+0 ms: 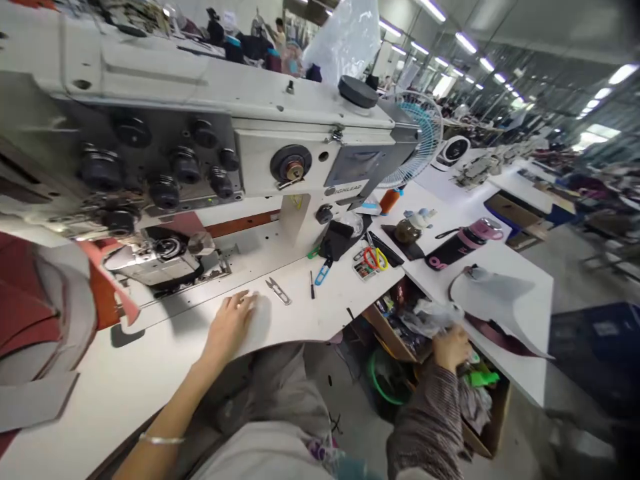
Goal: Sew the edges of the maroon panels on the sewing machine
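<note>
My left hand (231, 325) rests on the white sewing table (295, 323), fingers loosely bent and apart, holding nothing. Just to its right lie silver thread snips (278, 291) and a small black screwdriver (313, 285). On the right, my right hand (451, 347) reaches over open boxes below the tabletop. Its fingers are curled beside a clear plastic bag (427, 317); what they grip is hidden. A bright green piece (484, 379) lies near that hand. The sewing machine (195, 243) stands beyond my left hand.
Red and grey cut pieces (37, 313) are stacked at the left. Red-and-yellow-handled scissors (375, 258), a blue-handled tool (324, 272), a jar (407, 230) and a black-pink bottle (463, 245) stand or lie at right. A cardboard box (497, 420) sits below, near a green bin (387, 383).
</note>
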Available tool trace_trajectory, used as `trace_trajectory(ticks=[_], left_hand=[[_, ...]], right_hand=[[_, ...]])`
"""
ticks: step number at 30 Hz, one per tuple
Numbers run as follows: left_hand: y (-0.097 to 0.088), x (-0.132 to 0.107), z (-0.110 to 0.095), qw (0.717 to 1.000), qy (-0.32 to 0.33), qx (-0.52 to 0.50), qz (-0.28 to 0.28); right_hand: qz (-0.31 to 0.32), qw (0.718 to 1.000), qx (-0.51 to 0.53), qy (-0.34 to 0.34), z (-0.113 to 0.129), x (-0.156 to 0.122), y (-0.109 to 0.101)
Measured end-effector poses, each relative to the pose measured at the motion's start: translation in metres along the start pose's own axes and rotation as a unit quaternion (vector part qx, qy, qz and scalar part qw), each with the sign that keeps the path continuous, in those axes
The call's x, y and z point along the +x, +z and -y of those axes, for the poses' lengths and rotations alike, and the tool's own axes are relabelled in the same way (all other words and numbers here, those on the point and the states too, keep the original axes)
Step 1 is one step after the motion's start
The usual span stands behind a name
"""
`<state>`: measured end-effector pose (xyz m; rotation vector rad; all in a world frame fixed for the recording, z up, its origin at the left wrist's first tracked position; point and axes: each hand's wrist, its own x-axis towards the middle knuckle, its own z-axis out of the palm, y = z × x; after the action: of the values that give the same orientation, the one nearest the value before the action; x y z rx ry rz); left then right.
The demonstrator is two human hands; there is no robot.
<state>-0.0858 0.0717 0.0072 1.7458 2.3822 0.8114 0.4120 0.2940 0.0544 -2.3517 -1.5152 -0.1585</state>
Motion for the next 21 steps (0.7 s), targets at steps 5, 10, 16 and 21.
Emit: trace_trajectory(ticks=[5,10,16,21], left_hand=[[0.017,0.007,0.014,1.0,0.003,-0.021,-0.002],[0.018,0.009,0.027,0.999,0.001,-0.046,0.007],[0.013,0.003,0.018,0.999,-0.003,-0.049,-0.001],[0.029,0.014,-0.026,0.991,0.105,-0.084,-0.028]], right_hand=[[0.149,0.952,0.237,-0.127,0.073,-0.099,0.001],[0.281,0.888,0.307,-0.194,0.124,-0.151,0.026],[0.485,0.804,0.344,0.01,0.043,-0.18,0.047],[0.399,0.824,0.328,0.233,-0.035,-0.18,0.056]])
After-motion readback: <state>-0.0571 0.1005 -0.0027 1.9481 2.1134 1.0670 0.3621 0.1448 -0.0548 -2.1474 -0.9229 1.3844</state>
